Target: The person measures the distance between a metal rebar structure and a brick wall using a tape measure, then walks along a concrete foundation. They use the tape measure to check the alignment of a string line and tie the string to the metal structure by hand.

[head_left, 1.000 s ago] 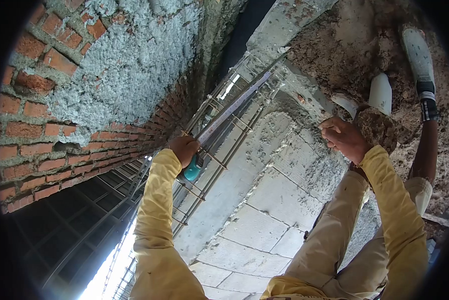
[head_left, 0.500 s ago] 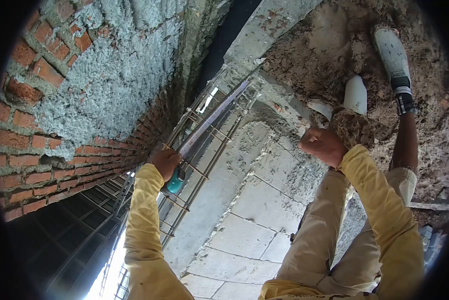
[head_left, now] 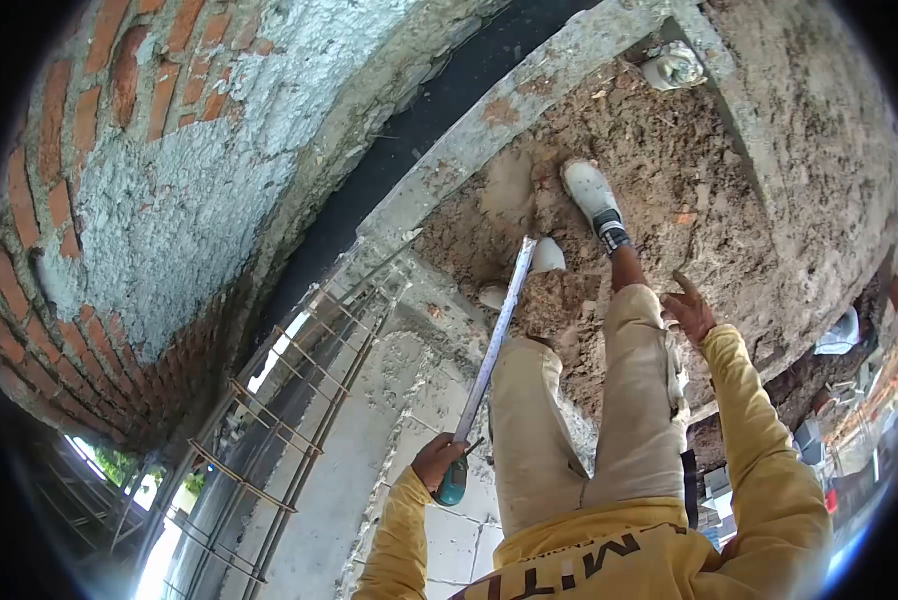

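Observation:
My left hand (head_left: 433, 460) is closed around a teal tape measure (head_left: 453, 485). Its pale metal blade (head_left: 495, 345) sticks out of the case and slants up over the dirt, the free end near a white pipe stub (head_left: 548, 256). My right hand (head_left: 690, 311) is held out beside my right knee, fingers spread and nothing in them. My shoe (head_left: 591, 190) rests on the brown soil ahead of me.
A long rebar cage (head_left: 294, 405) runs beside a block wall (head_left: 447, 535) at left. Beyond it rises a brick wall (head_left: 57, 200) partly covered in rough mortar. Concrete beams (head_left: 469, 130) border the soil, with a dark gap along one. Rubble lies at far right.
The tape measure has come away from the rebar cage, moving right with my left hand. My right hand has moved away from the pipe stub, and my view has turned.

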The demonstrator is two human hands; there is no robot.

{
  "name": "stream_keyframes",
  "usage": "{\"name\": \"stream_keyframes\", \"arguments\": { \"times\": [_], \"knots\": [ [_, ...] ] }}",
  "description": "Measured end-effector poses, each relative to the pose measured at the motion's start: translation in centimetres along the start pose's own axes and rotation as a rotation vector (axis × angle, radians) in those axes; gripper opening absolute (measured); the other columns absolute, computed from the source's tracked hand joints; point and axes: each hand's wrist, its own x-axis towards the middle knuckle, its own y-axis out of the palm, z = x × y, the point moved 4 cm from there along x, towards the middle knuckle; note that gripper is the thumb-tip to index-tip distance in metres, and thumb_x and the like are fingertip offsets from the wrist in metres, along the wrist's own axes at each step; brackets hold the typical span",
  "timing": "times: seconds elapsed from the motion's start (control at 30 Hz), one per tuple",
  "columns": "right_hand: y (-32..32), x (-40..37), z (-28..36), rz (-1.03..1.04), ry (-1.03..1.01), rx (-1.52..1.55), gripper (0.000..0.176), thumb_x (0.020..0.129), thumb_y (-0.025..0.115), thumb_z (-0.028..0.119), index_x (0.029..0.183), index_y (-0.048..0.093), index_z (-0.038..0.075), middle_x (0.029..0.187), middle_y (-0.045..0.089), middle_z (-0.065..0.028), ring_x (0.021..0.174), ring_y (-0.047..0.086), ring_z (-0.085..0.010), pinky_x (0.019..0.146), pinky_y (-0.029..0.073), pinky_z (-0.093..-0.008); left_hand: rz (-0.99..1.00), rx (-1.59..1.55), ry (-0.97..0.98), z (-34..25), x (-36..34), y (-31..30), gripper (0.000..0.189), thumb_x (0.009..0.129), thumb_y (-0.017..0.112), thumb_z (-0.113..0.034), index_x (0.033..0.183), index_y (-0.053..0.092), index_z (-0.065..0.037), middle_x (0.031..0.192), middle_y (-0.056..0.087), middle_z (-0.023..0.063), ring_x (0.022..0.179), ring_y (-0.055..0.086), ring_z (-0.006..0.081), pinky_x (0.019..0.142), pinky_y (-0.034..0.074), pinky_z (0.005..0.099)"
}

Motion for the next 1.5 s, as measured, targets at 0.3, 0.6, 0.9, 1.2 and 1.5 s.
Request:
{"name": "stream_keyframes", "arguments": {
  "times": [0.3,0.6,0.9,1.2,1.5],
  "knots": [
    [-0.3,-24.1,-27.0,-0.247,0.628,-0.089,0.028,0.087,0.055,0.027,0.107,0.063,0.009,0.093,0.067,-0.0146,0.09,0.067,-0.0291,0.064,0.054,-0.0418,-0.068,-0.095,0.46,7.9,-2.0,1.8,0.024,0.089,0.053,-0.026,0.098,0.053,-0.004,0.075,0.059,0.0057,0.066,0.057,0.0132,0.062,0.048,0.0267],
    [3.3,-25.1,-27.4,-0.146,0.246,-0.662,0.034,0.082,0.056,0.033,0.104,0.067,0.009,0.093,0.068,-0.0129,0.076,0.066,-0.0244,0.072,0.054,-0.0374,-0.103,0.182,0.562,7.8,-4.4,5.1,0.046,0.074,0.074,-0.037,0.101,0.057,-0.003,0.088,0.059,0.0049,0.078,0.055,0.0124,0.07,0.045,0.0289],
    [-6.9,-18.8,-20.2,-0.249,0.151,0.244,0.02,0.087,0.053,0.019,0.104,0.056,0.008,0.074,0.062,-0.0082,0.053,0.058,-0.0189,0.04,0.046,-0.0339,-0.116,-0.017,0.617,9.2,-0.7,7.3,0.029,0.08,0.069,-0.029,0.089,0.062,-0.003,0.076,0.062,0.0041,0.069,0.057,0.0126,0.064,0.046,0.0281],
    [9.1,-12.7,0.2,0.053,-0.15,-0.218,0.025,0.088,0.058,0.022,0.108,0.058,0.007,0.082,0.063,-0.003,0.064,0.059,-0.0123,0.053,0.049,-0.0281,-0.387,-0.481,0.726,11.9,6.0,3.5,0.02,0.077,0.073,-0.019,0.082,0.059,-0.005,0.067,0.059,0.0015,0.057,0.054,0.0099,0.053,0.045,0.026],
    [37.0,9.1,4.4,0.445,-0.512,-0.703,0.026,0.083,0.063,0.013,0.107,0.059,0.003,0.098,0.065,-0.0096,0.089,0.061,-0.0165,0.081,0.048,-0.0311,-0.472,-0.602,0.758,10.5,25.6,-1.2,0.033,0.075,0.071,-0.004,0.105,0.058,-0.005,0.082,0.06,0.0018,0.072,0.057,0.0101,0.062,0.047,0.025]
  ]
}}
